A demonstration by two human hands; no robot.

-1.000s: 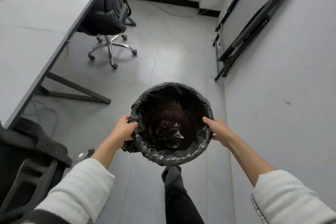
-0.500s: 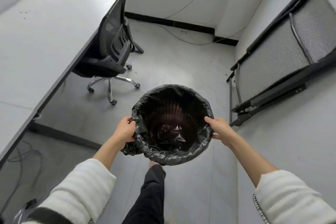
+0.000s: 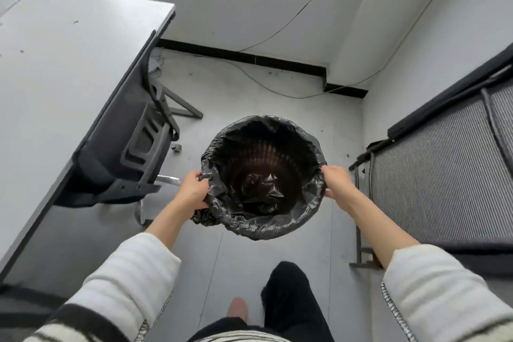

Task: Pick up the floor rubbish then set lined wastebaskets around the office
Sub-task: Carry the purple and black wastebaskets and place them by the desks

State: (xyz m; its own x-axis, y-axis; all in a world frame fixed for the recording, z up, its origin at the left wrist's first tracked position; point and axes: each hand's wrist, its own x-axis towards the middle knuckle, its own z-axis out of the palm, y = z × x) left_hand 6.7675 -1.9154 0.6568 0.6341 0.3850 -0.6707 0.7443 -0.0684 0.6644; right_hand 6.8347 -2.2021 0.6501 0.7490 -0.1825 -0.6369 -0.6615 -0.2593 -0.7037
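Wastebasket, one, lined in black plastic, held above the grey floor.
Left hand and right hand grip opposite rims (one office chair beside one desk).

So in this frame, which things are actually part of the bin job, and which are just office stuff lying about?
Part of the job:
- wastebasket, carried above the floor
- black liner, folded over its rim
- left hand and right hand, each with a grip on the lined rim

Just lying about:
- desk
- office chair
- wall cable
- folded frame by the right wall
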